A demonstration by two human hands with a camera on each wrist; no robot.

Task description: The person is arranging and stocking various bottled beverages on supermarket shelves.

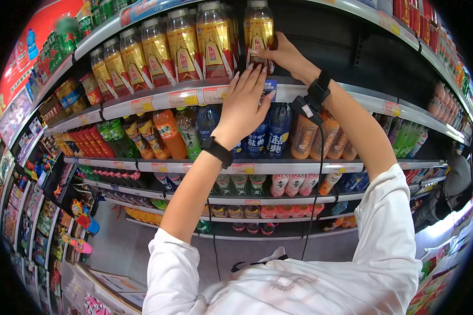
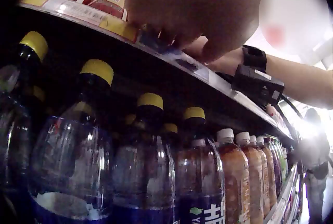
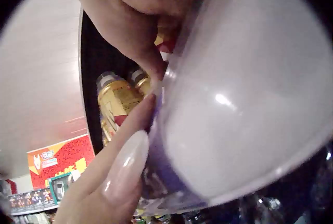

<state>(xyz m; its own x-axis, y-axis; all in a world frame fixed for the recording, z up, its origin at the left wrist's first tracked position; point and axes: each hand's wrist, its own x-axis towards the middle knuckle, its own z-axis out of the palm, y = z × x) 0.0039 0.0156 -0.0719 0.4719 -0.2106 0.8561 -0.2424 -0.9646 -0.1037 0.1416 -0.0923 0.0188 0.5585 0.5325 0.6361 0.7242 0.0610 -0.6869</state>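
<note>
Clamping right hand [image 1: 288,55] on bottle [image 1: 259,29], pressing flat left hand [image 1: 244,102] against shelf [image 1: 157,100] at six o'clock; likely risking toppling nine-o'clock neighbours [image 1: 215,39] by nudging.

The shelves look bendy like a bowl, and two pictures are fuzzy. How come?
Head view: the wide lens curves the white metal shelves and darkens the corners. Left wrist view: the left hand is too close, so blurred; glare whitens the right side. Right wrist view: the yellow-labelled plastic bottle in the right hand sits against the lens, a milky blur.
</note>
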